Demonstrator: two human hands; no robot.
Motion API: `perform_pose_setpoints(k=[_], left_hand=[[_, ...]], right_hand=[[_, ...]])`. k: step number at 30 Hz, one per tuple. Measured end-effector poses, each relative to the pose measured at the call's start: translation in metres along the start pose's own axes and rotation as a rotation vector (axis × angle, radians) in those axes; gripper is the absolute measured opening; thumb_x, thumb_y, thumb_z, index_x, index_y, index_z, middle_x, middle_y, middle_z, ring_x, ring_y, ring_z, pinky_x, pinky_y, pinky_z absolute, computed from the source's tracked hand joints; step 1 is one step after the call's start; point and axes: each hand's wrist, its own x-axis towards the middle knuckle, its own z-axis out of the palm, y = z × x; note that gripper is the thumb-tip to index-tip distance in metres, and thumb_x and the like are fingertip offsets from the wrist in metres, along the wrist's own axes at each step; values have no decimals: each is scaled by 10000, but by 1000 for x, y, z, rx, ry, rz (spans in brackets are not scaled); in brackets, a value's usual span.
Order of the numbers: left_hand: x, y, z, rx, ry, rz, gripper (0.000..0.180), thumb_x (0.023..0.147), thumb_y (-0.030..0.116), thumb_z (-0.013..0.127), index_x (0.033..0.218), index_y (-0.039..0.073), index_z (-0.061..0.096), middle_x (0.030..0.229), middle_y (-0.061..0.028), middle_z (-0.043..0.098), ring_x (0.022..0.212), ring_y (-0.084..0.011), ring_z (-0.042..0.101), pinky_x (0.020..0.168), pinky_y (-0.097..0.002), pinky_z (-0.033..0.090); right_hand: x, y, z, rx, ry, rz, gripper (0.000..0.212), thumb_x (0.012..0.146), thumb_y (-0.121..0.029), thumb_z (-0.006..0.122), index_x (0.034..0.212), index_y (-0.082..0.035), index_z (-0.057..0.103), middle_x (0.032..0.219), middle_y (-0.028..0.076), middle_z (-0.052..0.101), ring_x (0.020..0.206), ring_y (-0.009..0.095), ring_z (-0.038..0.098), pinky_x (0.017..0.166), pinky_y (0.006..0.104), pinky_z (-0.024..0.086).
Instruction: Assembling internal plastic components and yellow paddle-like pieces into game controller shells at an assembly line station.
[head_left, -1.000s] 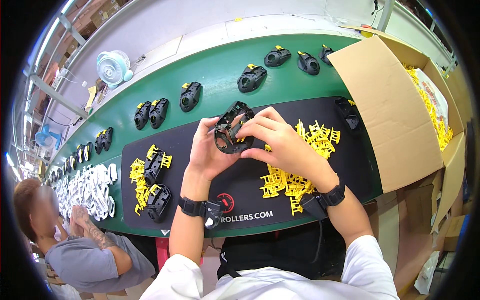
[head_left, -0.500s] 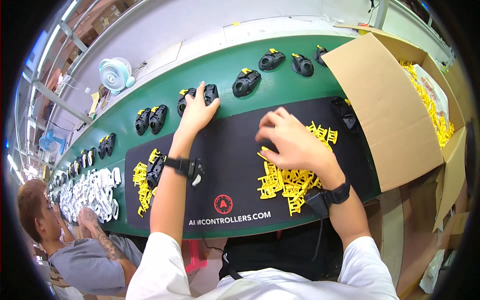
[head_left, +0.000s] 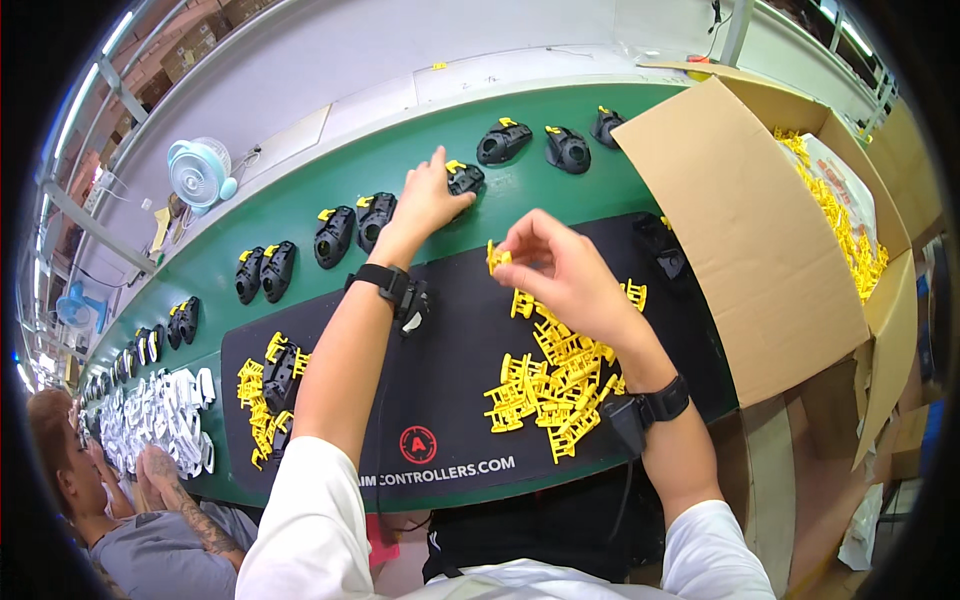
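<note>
My left hand (head_left: 425,205) is closed around a black plastic shell (head_left: 466,180) with a yellow piece on top, thumb at its near side; the hand hides the shell's left part. Above the black mat (head_left: 440,370), my right hand (head_left: 565,275) pinches a small yellow plastic clip (head_left: 495,257) between thumb and fingers. Below that hand lies a loose pile of yellow clips (head_left: 560,375). More black shells with yellow tops stand in a row along the green table, among them one shell (head_left: 334,238) left of my left hand and another shell (head_left: 567,150) farther right.
An open cardboard box (head_left: 750,240) with yellow clips inside stands at the right. On the mat's left lie more yellow clips (head_left: 255,405) beside a black part (head_left: 283,378). A co-worker (head_left: 150,530) sits at the left by white parts (head_left: 155,420). A fan (head_left: 198,175) stands behind the table.
My left hand has gone right along the row, from one black shell to another. My right hand has risen off the pile with a yellow clip. The whole view has shifted.
</note>
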Motion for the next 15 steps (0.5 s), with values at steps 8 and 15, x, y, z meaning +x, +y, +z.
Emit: perform_pose_setpoints(k=[8,15], left_hand=[[-110,55,-52,-1814,-252,-200,647,935,196,640,1510,53,379,1324,-92,592,1245,-218,584,994,-418,516],[-183,72,-38,-1969,-179,-131,777,871,39,681,1557,45,318,1452,-117,477,1359,-248,505,1117,-429,460]], right_hand=[[2,-7,-8,297,119,61,241,928,-86,754,908,-42,519,923,29,662,847,85,643,764,251,529],[-7,-12,15,-187,68,-41,163,904,-100,757,946,-11,625,890,80,665,830,167,688,690,298,538]])
